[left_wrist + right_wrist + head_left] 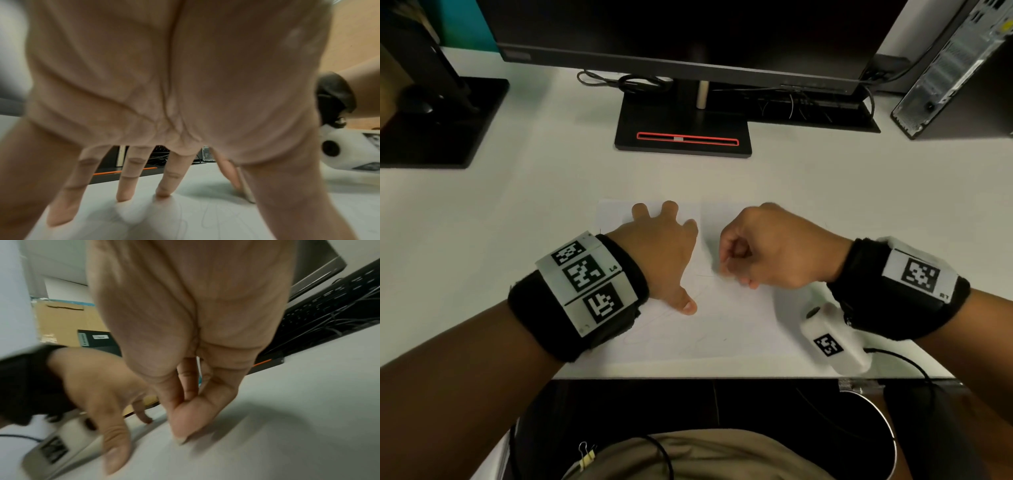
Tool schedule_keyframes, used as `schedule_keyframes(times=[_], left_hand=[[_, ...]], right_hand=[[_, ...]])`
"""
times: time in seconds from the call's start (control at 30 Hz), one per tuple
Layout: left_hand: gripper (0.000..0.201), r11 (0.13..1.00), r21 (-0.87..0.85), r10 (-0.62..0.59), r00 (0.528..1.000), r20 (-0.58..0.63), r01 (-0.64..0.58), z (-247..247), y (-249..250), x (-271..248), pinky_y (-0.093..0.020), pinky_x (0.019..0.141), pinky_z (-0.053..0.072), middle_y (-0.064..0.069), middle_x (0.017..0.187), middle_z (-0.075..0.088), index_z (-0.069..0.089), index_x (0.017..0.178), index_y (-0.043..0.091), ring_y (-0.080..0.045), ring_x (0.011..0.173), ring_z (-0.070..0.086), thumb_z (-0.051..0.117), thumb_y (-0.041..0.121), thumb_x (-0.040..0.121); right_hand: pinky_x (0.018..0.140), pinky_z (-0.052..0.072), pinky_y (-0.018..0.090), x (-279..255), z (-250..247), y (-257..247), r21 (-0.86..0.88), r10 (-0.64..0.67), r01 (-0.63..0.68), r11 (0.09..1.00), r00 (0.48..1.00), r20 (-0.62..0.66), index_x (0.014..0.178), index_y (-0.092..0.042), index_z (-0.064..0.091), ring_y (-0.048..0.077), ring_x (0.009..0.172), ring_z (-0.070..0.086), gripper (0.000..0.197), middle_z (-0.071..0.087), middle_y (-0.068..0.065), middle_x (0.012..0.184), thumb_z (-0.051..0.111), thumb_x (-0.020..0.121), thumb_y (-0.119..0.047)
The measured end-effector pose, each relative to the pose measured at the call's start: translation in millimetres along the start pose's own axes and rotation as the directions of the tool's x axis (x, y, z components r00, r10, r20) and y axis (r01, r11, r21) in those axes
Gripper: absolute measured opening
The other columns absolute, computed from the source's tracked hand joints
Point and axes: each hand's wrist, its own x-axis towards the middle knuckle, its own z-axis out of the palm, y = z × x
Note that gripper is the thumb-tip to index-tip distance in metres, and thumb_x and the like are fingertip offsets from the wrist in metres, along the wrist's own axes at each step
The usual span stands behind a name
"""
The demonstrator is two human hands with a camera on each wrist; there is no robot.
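Fold in progress: left hand (661, 253) is pinning the sheet of paper (722, 329), right hand (767, 250) is pinching it near the middle.
The sheet of paper is lying flat on the desk (551, 192), at 6 o'clock from the monitor base (681, 123). Left fingers (127, 186) are spreading wide and straight, tips pressing the 9 o'clock half. Right thumb and fingertips are closing narrow on what looks like a raised flap by the centre crease; the contact is blurred. Next move, I'd judge, is calling for the flap to go over toward 9 o'clock, edges matched, with the left hand clearing out first.
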Motion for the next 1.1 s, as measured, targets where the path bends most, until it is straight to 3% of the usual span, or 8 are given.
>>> schedule_keyframes(times=[0.1, 0.27, 0.43, 0.57, 0.63, 0.8, 1.0, 1.1], left_hand=[[0.101, 1.0, 0.0, 0.006, 1.0, -0.002, -0.006, 1.0, -0.6, 0.4, -0.038, 0.069, 0.043, -0.006, 0.139, 0.025, 0.033, 0.14, 0.021, -0.036, 0.125, 0.032, 0.078, 0.069, 0.064], [0.104, 1.0, -0.003, 0.0, 1.0, -0.002, 0.0, 0.4, 0.2, 0.6, -0.039, 0.069, 0.042, -0.007, 0.141, 0.024, 0.031, 0.143, 0.02, -0.037, 0.125, 0.03, 0.077, 0.07, 0.064], [0.108, 1.0, -0.011, 0.002, 1.0, -0.005, -0.002, 0.7, -1.3, 1.3, -0.039, 0.072, 0.045, -0.006, 0.143, 0.023, 0.027, 0.146, 0.021, -0.037, 0.128, 0.029, 0.079, 0.068, 0.064], [0.11, 1.0, 0.012, 0.005, 1.0, -0.007, -0.005, -0.4, 0.3, 0.9, -0.039, 0.071, 0.043, -0.006, 0.144, 0.023, 0.024, 0.148, 0.023, -0.038, 0.128, 0.03, 0.078, 0.07, 0.064], [0.111, 1.0, 0.011, 0.006, 1.0, -0.006, -0.006, 0.1, 0.2, 1.2, -0.039, 0.071, 0.043, -0.006, 0.144, 0.023, 0.023, 0.149, 0.024, -0.038, 0.128, 0.03, 0.078, 0.07, 0.064], [0.111, 1.0, 0.008, 0.001, 1.0, -0.004, -0.001, 0.4, -0.3, 2.4, -0.039, 0.072, 0.042, -0.006, 0.144, 0.022, 0.025, 0.148, 0.025, -0.038, 0.127, 0.029, 0.078, 0.07, 0.063], [0.112, 1.0, 0.007, -0.005, 1.0, 0.0, 0.005, 0.1, 0.8, 3.0, -0.041, 0.076, 0.043, -0.007, 0.146, 0.021, 0.023, 0.15, 0.023, -0.04, 0.131, 0.027, 0.077, 0.071, 0.064], [0.112, 1.0, 0.008, -0.008, 1.0, 0.002, 0.008, -0.4, 1.4, 3.4, -0.043, 0.076, 0.045, -0.007, 0.144, 0.022, 0.024, 0.149, 0.023, -0.04, 0.129, 0.028, 0.077, 0.071, 0.063]], right_hand=[[0.063, 0.055, 0.014, -4.1, 5.3, -6.6, 0.006, -0.045, 0.045, 0.999, 0.994, 0.095, 0.084, -0.018, 0.075, 0.002, 0.057, 0.069, 0.009, 0.075, 0.0, 0.067, 0.07, 0.091, -0.02], [0.068, 0.057, 0.023, 0.7, -6.3, 8.9, -0.016, 0.039, -0.04, 0.999, 0.996, -0.077, 0.079, -0.018, 0.074, 0.004, 0.057, 0.069, 0.01, 0.072, -0.005, 0.061, 0.07, 0.088, -0.021], [0.063, 0.052, 0.015, -5.2, 3.4, -1.8, -0.044, -0.033, 0.035, 0.998, 0.999, 0.034, 0.083, -0.02, 0.074, 0.003, 0.057, 0.068, 0.007, 0.07, -0.008, 0.06, 0.07, 0.089, -0.02], [0.073, 0.059, 0.031, 10.5, -19.0, 27.1, -0.063, 0.12, -0.137, 0.989, 0.969, -0.215, 0.086, -0.016, 0.075, 0.011, 0.067, 0.07, 0.005, 0.072, -0.004, 0.07, 0.071, 0.087, -0.017], [0.076, 0.058, 0.034, 14.5, -18.1, 28.9, -0.099, 0.119, -0.151, 0.984, 0.953, -0.277, 0.089, -0.014, 0.076, 0.015, 0.074, 0.069, 0.007, 0.072, -0.003, 0.075, 0.07, 0.087, -0.018], [0.062, 0.055, 0.016, 10.4, -0.1, 3.3, 0.022, 0.029, -0.028, 0.999, 0.998, -0.063, 0.086, -0.019, 0.076, 0.003, 0.058, 0.069, 0.006, 0.071, -0.009, 0.065, 0.072, 0.088, -0.017], [0.066, 0.051, 0.024, 28.6, -22.4, 24.2, -0.062, 0.133, -0.153, 0.986, 0.956, -0.261, 0.086, -0.015, 0.077, 0.015, 0.071, 0.07, 0.006, 0.072, -0.002, 0.07, 0.072, 0.088, -0.018], [0.068, 0.056, 0.022, 26.4, -16.3, 13.4, -0.082, 0.058, -0.073, 0.994, 0.984, -0.17, 0.085, -0.018, 0.077, 0.009, 0.067, 0.07, 0.006, 0.071, -0.008, 0.066, 0.072, 0.087, -0.02]])
